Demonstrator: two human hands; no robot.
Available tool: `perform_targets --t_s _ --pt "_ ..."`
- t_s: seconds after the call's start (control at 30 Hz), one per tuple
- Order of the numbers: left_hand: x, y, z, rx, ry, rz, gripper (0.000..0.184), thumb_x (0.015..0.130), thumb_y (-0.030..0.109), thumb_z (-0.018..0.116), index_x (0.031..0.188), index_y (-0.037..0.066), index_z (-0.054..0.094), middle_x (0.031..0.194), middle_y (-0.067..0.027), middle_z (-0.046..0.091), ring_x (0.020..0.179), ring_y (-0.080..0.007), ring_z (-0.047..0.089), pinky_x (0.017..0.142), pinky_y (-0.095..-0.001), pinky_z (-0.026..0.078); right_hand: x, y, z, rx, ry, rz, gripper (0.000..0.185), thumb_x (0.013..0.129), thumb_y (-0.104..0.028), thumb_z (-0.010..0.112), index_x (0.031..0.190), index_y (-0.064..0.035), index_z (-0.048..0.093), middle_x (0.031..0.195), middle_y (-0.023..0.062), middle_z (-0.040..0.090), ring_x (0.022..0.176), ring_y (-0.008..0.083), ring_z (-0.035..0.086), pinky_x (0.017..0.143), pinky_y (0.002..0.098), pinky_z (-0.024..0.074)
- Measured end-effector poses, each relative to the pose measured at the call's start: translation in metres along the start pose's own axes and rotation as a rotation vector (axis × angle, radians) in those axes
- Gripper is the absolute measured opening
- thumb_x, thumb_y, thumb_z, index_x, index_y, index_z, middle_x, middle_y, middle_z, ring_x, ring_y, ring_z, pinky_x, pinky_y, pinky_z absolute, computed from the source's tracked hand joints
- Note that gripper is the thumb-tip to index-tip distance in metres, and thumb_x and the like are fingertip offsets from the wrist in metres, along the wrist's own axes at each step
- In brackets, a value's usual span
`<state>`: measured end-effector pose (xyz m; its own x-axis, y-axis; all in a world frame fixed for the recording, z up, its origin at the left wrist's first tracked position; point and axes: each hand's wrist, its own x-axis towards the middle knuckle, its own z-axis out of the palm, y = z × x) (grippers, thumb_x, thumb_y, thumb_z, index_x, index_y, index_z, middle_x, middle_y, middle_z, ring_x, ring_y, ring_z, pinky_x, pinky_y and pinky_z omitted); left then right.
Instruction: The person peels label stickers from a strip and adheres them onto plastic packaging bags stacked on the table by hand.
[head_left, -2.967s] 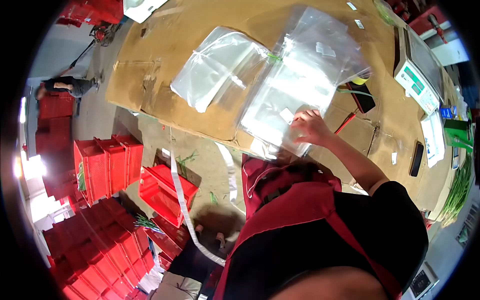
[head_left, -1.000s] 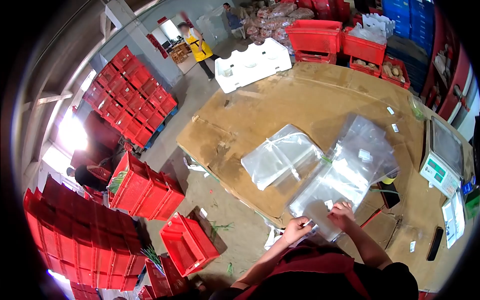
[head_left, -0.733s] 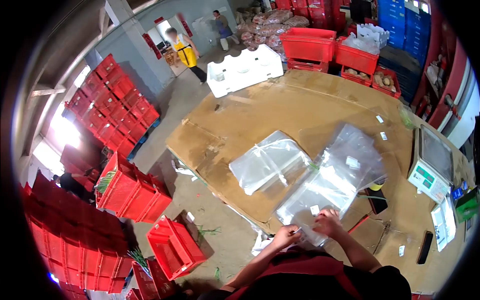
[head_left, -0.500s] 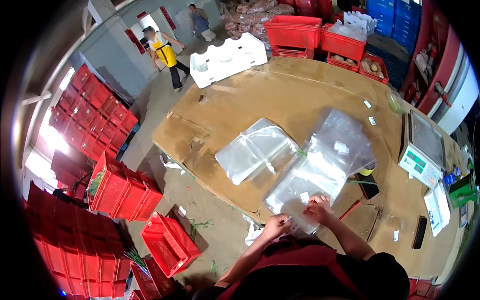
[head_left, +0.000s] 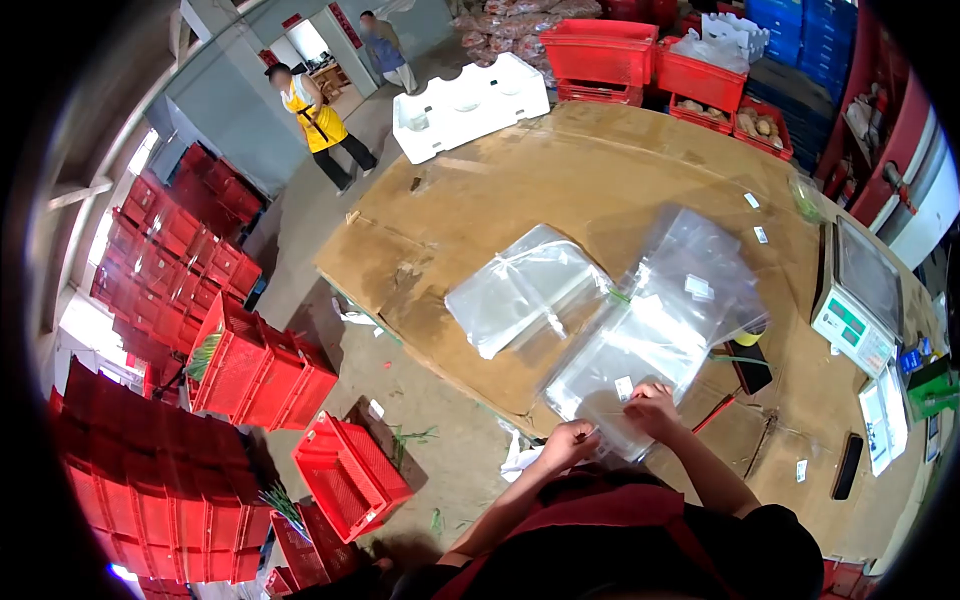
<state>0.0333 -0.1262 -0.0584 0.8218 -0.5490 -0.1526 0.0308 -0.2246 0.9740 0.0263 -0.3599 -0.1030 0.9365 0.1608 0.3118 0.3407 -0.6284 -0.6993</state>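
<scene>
Clear plastic bags (head_left: 655,335) lie in a spread pile on the brown table (head_left: 480,190), with a small white label (head_left: 624,388) near the close end. My left hand (head_left: 572,443) is closed at the pile's near left corner, pinching something small and pale that I cannot make out. Beside it, my right hand (head_left: 652,408) has its fingers drawn together over the bags; what they hold, if anything, is hidden. A second stack of clear bags (head_left: 530,290) rests to the left of the pile.
On the right are a scale (head_left: 855,315), a black phone (head_left: 847,466) and a red pen (head_left: 713,413). A white foam tray (head_left: 470,105) sits at the far edge. Red crates (head_left: 350,475) stand on the floor at left. A person in a yellow apron (head_left: 318,120) is beyond the table.
The view has tilted up from the bags to the room. My left hand has come in beside my right hand at the pile's near end. The person in yellow has changed position.
</scene>
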Motion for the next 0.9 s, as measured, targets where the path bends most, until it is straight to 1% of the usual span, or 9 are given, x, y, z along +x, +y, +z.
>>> perform_targets --t_s 0.17,0.23,0.33,0.4,0.47,0.53,0.6,0.73,0.9 --pt "-0.003 0.017 -0.003 0.084 -0.009 -0.007 0.021 0.080 0.010 0.058 0.065 0.001 0.047 0.059 -0.0043 0.043 0.054 -0.0106 0.040 0.050 -0.0274 0.035 0.001 -0.004 -0.009 -0.037 0.024 -0.060 0.008 0.071 -0.013 0.068 0.076 -0.0124 0.063 0.083 -0.0029 0.056 0.078 0.0154 0.053 0.074 0.0319 0.0367" --pt "-0.004 0.017 -0.005 -0.176 -0.039 -0.140 0.020 0.081 0.008 0.057 0.065 0.001 0.048 0.060 -0.0009 0.044 0.056 -0.0078 0.041 0.051 -0.0247 0.037 -0.004 0.004 -0.007 0.790 0.079 0.491 0.003 0.077 -0.008 0.064 0.079 -0.0061 0.062 0.083 -0.0022 0.059 0.074 0.0088 0.054 0.067 0.0262 0.0410" --pt "0.001 -0.001 -0.011 -0.229 -0.031 -0.002 0.021 0.089 0.010 0.053 0.070 0.001 0.052 0.064 0.0048 0.046 0.060 -0.0029 0.043 0.054 -0.0201 0.037 0.023 -0.003 -0.060 0.540 0.543 0.305 0.009 0.085 -0.011 0.056 0.083 -0.0027 0.060 0.081 0.0005 0.058 0.078 0.0081 0.051 0.071 0.0228 0.0405" --pt "0.002 0.022 -0.012 -0.236 0.021 -0.037 0.020 0.088 0.012 0.054 0.072 0.000 0.053 0.064 0.0028 0.047 0.061 -0.0045 0.043 0.056 -0.0213 0.038 0.037 0.008 -0.089 0.696 0.992 0.540 0.010 0.087 -0.014 0.054 0.086 -0.0033 0.055 0.081 -0.0011 0.052 0.076 0.0082 0.045 0.073 0.0229 0.0367" --pt "0.006 0.030 -0.015 -0.245 0.071 -0.064 0.020 0.088 0.014 0.055 0.075 -0.001 0.055 0.064 0.0007 0.048 0.061 -0.0062 0.043 0.057 -0.0225 0.039 0.045 -0.003 -0.111 0.445 1.076 0.437 0.011 0.086 -0.008 0.054 0.097 -0.0038 0.051 0.089 0.0011 0.048 0.079 0.0105 0.042 0.073 0.0237 0.0353" --pt "0.009 0.029 -0.016 -0.039 0.054 0.019 0.017 0.089 0.014 0.054 0.081 -0.001 0.057 0.071 -0.0020 0.050 0.063 -0.0070 0.043 0.059 -0.0229 0.039 0.051 -0.040 -0.118 -0.107 0.903 0.126 0.024 0.082 -0.006 0.059 0.103 -0.0033 0.049 0.091 0.0039 0.048 0.080 0.0140 0.044 0.076 0.0260 0.0367" --pt "0.012 0.019 -0.016 -0.124 -0.054 -0.019 0.014 0.089 0.012 0.055 0.096 0.000 0.057 0.082 -0.0003 0.056 0.077 -0.0067 0.051 0.067 -0.0229 0.044 0.058 -0.070 -0.091 0.221 0.737 -0.163 0.026 0.076 -0.006 0.065 0.100 -0.0027 0.053 0.092 0.0071 0.053 0.085 0.0190 0.048 0.079 0.0291 0.0378" --pt "0.013 0.040 -0.013 0.136 -0.121 0.208 0.027 0.080 0.008 0.060 0.106 0.003 0.054 0.095 -0.0095 0.055 0.084 -0.0164 0.055 0.071 -0.0273 0.045 0.030 -0.072 -0.030 0.405 -0.244 0.120 0.018 0.071 -0.014 0.073 0.077 -0.0033 0.060 0.064 0.0059 0.058 0.061 0.0181 0.057 0.059 0.0291 0.0447" --pt "0.008 0.032 -0.014 0.202 -0.036 0.151 0.021 0.078 0.009 0.061 0.098 0.002 0.057 0.083 -0.0119 0.059 0.070 -0.0211 0.057 0.065 -0.0322 0.046 0.015 -0.075 -0.008 0.551 -0.250 0.411 0.020 0.073 -0.016 0.073 0.077 -0.0025 0.059 0.063 0.0024 0.058 0.058 0.0078 0.053 0.054 0.0233 0.0423"
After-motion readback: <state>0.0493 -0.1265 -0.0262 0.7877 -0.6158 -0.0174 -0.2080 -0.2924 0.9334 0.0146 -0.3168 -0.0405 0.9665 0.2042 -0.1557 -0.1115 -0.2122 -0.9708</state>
